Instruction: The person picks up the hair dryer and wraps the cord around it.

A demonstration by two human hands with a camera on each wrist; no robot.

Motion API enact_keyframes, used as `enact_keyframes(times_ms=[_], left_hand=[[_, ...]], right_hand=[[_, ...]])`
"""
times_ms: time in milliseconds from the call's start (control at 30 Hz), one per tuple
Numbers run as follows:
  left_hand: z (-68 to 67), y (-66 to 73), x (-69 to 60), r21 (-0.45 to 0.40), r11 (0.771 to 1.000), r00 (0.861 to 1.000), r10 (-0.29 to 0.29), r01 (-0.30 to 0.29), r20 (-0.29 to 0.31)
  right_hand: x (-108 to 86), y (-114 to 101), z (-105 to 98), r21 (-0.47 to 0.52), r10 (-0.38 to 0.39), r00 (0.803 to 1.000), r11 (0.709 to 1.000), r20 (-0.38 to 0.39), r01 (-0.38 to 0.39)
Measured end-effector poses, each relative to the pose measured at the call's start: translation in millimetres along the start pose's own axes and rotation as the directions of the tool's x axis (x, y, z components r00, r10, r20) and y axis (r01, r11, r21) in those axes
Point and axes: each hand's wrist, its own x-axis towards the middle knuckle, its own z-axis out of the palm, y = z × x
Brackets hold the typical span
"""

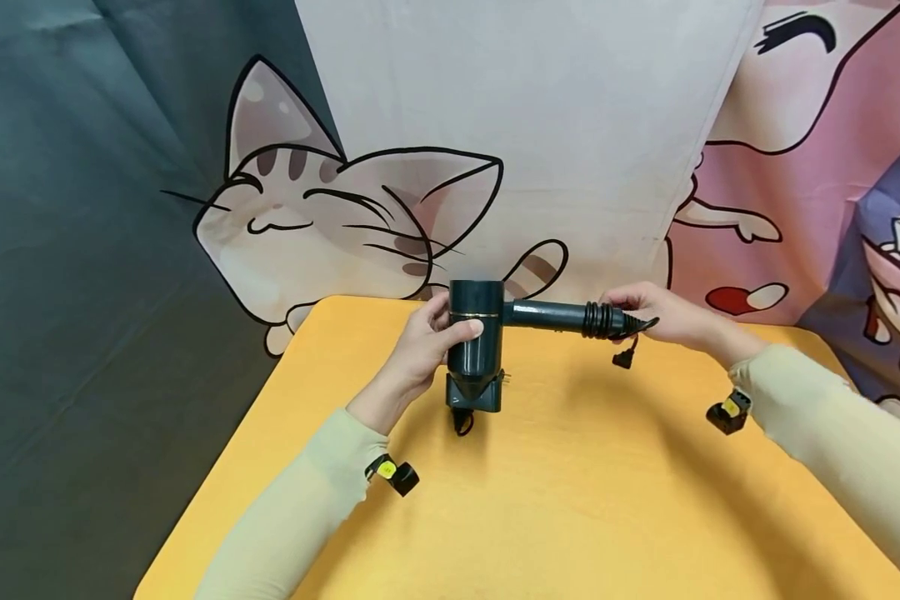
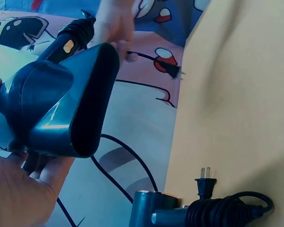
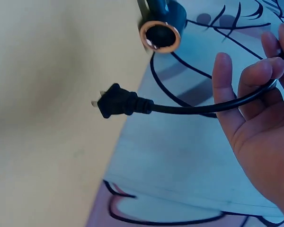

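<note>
My left hand (image 1: 429, 342) grips the barrel of a dark green hair dryer (image 1: 476, 346), its thumb across the side. The dryer is held above the table, handle pointing right, with black cord wound round the handle's end. In the left wrist view the flat nozzle (image 2: 92, 104) faces the camera. Beside the handle's end, my right hand (image 1: 645, 310) holds the cord (image 3: 189, 110) in curled fingers. The two-pin plug (image 3: 117, 101) hangs free below. In the head view the right fingertips are partly hidden behind the handle's end.
A second hair dryer (image 2: 151, 208) lies on the yellow table (image 1: 555, 500), its cord wrapped and its plug (image 2: 206, 185) sticking out. The held dryer mostly hides it from the head camera. A cartoon-printed cloth (image 1: 555, 125) hangs behind the table's far edge.
</note>
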Motion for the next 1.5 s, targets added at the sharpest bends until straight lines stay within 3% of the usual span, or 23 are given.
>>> enact_keyframes(times_ms=[200,367,467,600,700,800,1067,1200,1333,1500], left_hand=[[-2.7,-1.7,-0.1,0.067,0.997,0.998,-0.036,0.033,0.050],[-5.4,-2.2,2.0,0.115,0.993,0.998,-0.040,0.033,0.056],[-6.7,-3.7,3.0,0.128,0.991,0.998,-0.036,0.029,0.054],[-6.3,-6.5,5.0,0.124,0.992,0.998,-0.034,0.027,0.053],[-5.8,-8.7,7.0,0.115,0.993,0.998,-0.034,0.029,0.046],[-5.5,-9.8,8.5,0.111,0.993,0.999,-0.035,0.032,0.022],[-4.1,-12.3,12.1,0.110,0.994,0.999,-0.022,0.026,-0.033],[-2.7,-14.7,14.2,0.118,0.993,0.998,-0.009,0.016,-0.061],[-1.9,-16.0,14.7,0.121,0.992,0.996,-0.010,0.021,-0.090],[-3.1,-16.5,15.6,0.111,0.993,0.993,-0.028,0.041,-0.113]], right_hand=[[11.5,-17.9,-15.5,-0.216,-0.015,0.998,0.976,0.054,0.027],[21.9,-42.2,-19.6,-0.360,0.087,0.994,0.931,0.059,-0.060],[28.8,-58.3,-21.8,-0.483,0.132,0.990,0.871,0.054,-0.090],[36.4,-76.3,-26.8,-0.641,0.144,0.986,0.765,0.081,-0.059],[41.2,-89.6,-28.3,-0.682,0.163,0.980,0.731,0.115,-0.042],[44.7,-101.8,-27.6,-0.697,0.182,0.975,0.716,0.127,-0.043],[43.5,-121.1,-23.1,-0.664,0.266,0.958,0.736,0.109,-0.129],[43.3,-124.0,-21.1,-0.628,0.292,0.949,0.763,0.119,-0.156],[43.2,-122.7,-20.3,-0.542,0.305,0.942,0.820,0.143,-0.183],[40.1,-117.0,-19.0,-0.413,0.294,0.946,0.885,0.136,-0.215]])
